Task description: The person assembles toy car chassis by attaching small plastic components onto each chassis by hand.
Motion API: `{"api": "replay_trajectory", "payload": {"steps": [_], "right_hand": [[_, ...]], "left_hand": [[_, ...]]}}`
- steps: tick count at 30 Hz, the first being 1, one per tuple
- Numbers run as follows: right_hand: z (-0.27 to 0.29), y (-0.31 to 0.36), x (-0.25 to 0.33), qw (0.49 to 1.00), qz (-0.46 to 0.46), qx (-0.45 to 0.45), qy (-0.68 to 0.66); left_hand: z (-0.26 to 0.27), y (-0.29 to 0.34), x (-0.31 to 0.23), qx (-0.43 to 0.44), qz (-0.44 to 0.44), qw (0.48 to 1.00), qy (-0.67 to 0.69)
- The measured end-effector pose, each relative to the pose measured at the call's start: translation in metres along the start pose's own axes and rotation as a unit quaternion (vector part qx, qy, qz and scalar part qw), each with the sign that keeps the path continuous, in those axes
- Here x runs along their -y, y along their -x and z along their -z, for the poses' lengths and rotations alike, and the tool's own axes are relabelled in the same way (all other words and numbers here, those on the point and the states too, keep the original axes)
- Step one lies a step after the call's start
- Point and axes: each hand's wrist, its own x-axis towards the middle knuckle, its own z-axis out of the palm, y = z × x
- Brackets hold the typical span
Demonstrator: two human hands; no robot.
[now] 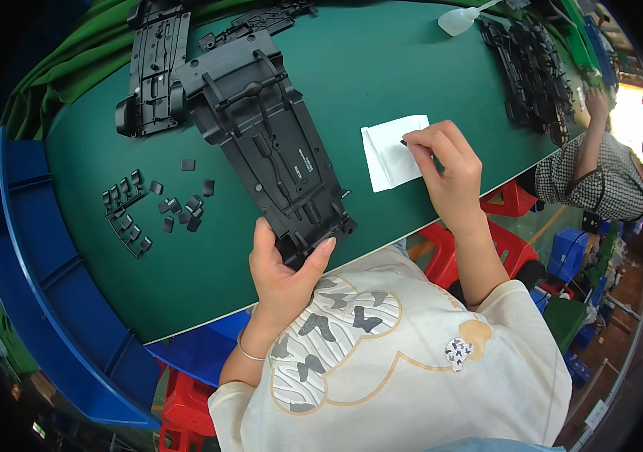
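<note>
My left hand (285,273) grips the near end of a black plastic toy-car chassis (272,143), thumb on top and fingers at its side. The chassis slants away toward the far left, its ribbed, detailed face turned up. My right hand (448,167) is closed in a pinch over a folded white paper (390,154). A small dark piece (405,142) shows at its fingertips; its kind is too small to make out. Left of the chassis lie several small black plastic tabs (193,203) and a black sprue (124,205) with more tabs still attached.
Another black chassis (159,68) and a black frame part (261,21) lie at the far left. A white squeeze bottle (457,22) and stacked black parts (528,75) are at the far right. A blue divided tray (50,279) borders the left; a person (600,173) sits right, near red stools (506,245).
</note>
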Motion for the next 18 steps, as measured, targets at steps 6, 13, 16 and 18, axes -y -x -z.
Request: {"api": "replay_trajectory", "payload": {"steps": [6, 13, 16, 18], "right_hand": [[-0.002, 0.004, 0.000, 0.999, -0.038, -0.008, -0.031], [-0.006, 0.009, -0.008, 1.000, -0.012, 0.001, 0.008], [-0.004, 0.008, -0.007, 1.000, -0.008, -0.021, 0.004], [-0.002, 0.006, -0.009, 0.999, 0.021, 0.003, 0.036]], "left_hand": [[0.000, 0.001, -0.001, -0.004, 0.001, 1.000, -0.003], [0.000, 0.001, 0.000, -0.007, 0.004, 1.000, -0.006], [-0.002, 0.000, -0.001, -0.008, -0.001, 1.000, -0.006], [-0.003, 0.000, -0.001, -0.007, -0.002, 1.000, -0.007]]}}
